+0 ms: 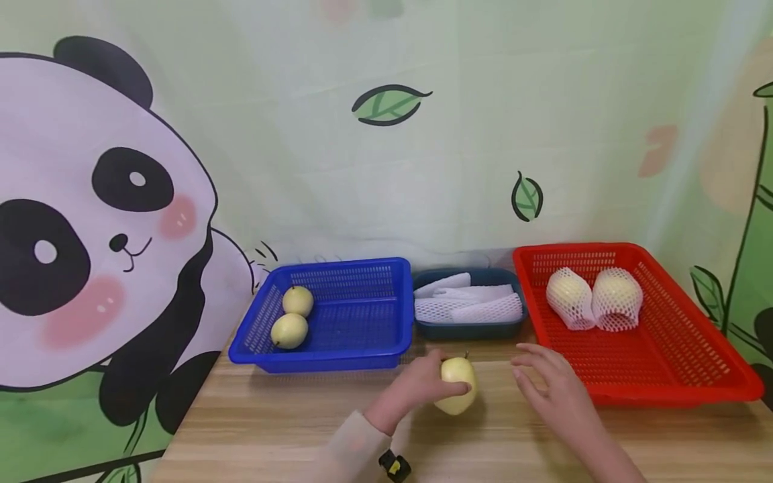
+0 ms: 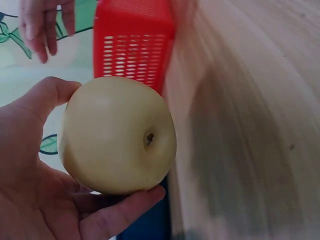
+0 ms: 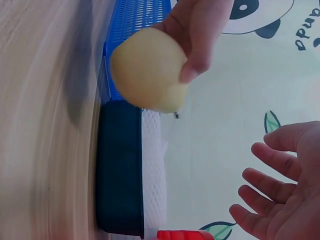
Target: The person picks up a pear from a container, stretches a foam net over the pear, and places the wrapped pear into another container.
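My left hand (image 1: 418, 384) grips a pale yellow pear (image 1: 457, 388) above the wooden table, thumb on one side and fingers on the other. In the left wrist view the pear (image 2: 117, 135) shows its dark blossom end; its stem points away from that camera. My right hand (image 1: 552, 389) is held to the right of the pear, fingers spread and loosely bent, with nothing in it. The right wrist view shows these relaxed fingers (image 3: 270, 187) apart from the pear (image 3: 149, 70).
A blue basket (image 1: 362, 359) at the left holds two bare pears (image 1: 290, 330). Behind my hands, a dark teal bin (image 1: 471, 331) contains white foam net sleeves (image 1: 486, 310). The red basket (image 1: 628, 365) on the right holds two pears in foam nets (image 1: 617, 298).
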Available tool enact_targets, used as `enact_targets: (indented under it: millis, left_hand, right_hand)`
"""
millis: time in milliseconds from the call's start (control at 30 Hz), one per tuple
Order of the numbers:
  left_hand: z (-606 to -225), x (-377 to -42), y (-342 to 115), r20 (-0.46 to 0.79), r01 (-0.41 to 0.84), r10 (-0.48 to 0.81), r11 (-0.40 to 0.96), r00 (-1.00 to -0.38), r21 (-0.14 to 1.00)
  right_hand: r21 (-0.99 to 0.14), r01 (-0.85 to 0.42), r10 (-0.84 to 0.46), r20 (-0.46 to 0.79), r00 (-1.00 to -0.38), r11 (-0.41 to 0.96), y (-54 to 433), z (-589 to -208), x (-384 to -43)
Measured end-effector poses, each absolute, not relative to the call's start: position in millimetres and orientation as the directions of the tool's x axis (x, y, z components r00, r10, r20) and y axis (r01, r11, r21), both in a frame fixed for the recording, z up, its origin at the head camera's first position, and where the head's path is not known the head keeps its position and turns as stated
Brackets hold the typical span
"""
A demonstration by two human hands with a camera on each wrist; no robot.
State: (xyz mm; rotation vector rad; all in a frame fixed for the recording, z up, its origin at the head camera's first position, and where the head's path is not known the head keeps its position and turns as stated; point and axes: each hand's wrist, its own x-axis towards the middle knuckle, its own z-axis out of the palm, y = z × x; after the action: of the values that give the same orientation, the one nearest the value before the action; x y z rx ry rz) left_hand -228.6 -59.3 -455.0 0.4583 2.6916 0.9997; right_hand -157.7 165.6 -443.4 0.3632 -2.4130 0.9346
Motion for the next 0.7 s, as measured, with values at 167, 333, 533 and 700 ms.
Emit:
enact_targets:
  millis: [167, 333, 533, 700]
  left_hand:
    - [-470.8, -232.9, -54.1, -0.115, 0.181, 0.335, 0.731, -0.935, 0.658]
    - [-479.2, -235.7, -50.0, -0.124, 0.173, 0.326, 0.742, -0.937, 0.647]
    - [-480.2, -236.9, -45.4, -0.144, 0.161, 0.314, 0.765, -0.938, 0.623]
    - [-479.3, -237.0, -43.4, -0.138, 0.169, 0.292, 0.812, -0.946, 0.559]
  right_hand:
    - [-0.559, -0.409, -0.069, 0.530, -0.845, 0.722, 162.3, -444.8, -157.1]
    - [-0.534, -0.425, -0.076, 0.555, -0.828, 0.731, 158.1, -444.2, -159.6]
    - [-0.561, -0.385, -0.095, 0.477, -0.874, 0.732, 154.2, -434.5, -167.7]
    - [-0.515, -0.332, -0.117, 0.405, -0.907, 0.791, 145.3, -424.3, -187.0]
